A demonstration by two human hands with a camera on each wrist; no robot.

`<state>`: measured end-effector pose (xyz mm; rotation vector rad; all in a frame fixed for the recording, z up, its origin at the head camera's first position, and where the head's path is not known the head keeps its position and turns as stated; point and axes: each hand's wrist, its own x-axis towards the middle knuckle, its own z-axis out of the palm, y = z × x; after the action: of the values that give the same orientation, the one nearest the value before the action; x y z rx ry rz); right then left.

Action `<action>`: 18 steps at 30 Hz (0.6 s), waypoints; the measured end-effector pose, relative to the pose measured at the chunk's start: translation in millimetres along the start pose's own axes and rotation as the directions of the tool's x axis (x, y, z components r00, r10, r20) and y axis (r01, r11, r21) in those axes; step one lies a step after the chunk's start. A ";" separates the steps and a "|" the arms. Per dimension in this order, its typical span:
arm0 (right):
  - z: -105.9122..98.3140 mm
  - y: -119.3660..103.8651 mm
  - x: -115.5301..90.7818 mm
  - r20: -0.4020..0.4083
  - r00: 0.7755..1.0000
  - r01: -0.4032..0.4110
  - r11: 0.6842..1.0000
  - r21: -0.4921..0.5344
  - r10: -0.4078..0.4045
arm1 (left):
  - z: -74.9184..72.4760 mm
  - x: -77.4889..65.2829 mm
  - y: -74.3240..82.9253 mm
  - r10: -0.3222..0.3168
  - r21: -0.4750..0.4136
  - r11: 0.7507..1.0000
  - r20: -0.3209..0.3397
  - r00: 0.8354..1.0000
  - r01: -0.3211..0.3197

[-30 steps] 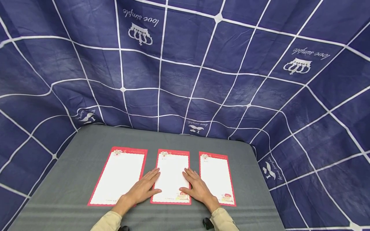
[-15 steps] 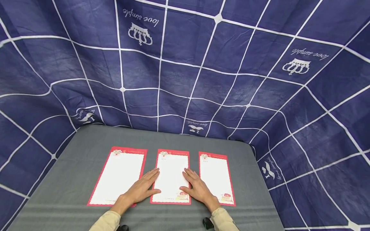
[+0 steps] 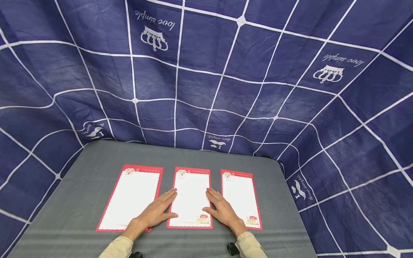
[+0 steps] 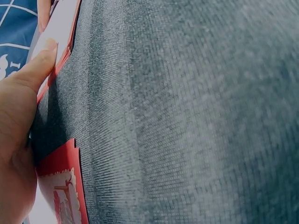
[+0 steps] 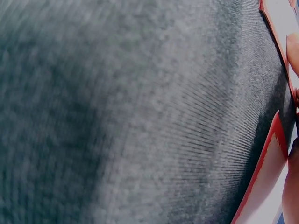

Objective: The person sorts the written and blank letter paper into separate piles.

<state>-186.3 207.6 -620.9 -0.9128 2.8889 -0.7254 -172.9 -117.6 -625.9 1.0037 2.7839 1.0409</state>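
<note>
In the head view, three red-bordered white sheets of paper lie in a row. Flat over the left edge of the middle sheet (image 3: 190,200) is my left hand (image 3: 156,211), fingers straight and thumb spread. My right hand (image 3: 223,209) lies along the same sheet's right edge, its fingertips and thumb over the border. The left sheet (image 3: 132,197) is partly covered by the left hand, and the right sheet (image 3: 240,195) by the right. From the left wrist, the thumb (image 4: 44,60) shows on the middle sheet's edge, where several thin layers are stacked.
A grey cloth-covered table (image 3: 190,243) carries the sheets. Blue grid-patterned curtains (image 3: 200,86) hang behind it and at both sides. Dark wrist devices (image 3: 232,249) sit by the cream sleeves (image 3: 250,245).
My right hand has shifted slightly to the right along the middle sheet's edge, and the left hand has eased slightly left. The head view has moved a little; the sheets stay in place.
</note>
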 end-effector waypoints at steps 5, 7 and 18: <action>0.4 -1.8 -1.0 0.006 1.000 -0.021 1.000 0.003 0.021 | 0.5 -0.7 -0.3 -0.023 -0.011 1.000 0.013 1.000 0.024; 0.8 -2.1 -1.1 -0.005 1.000 -0.016 1.000 0.006 0.016 | 0.4 -0.6 0.1 -0.030 -0.010 0.999 0.014 0.999 0.030; 3.5 1.0 -1.7 -0.023 1.000 0.002 1.000 -0.001 -0.002 | 1.9 -0.9 -1.5 -0.051 -0.019 0.998 0.005 0.999 0.051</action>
<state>-184.9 207.8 -624.7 -0.9138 2.9091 -0.7398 -172.6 -117.9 -628.4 0.9260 2.7744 1.0555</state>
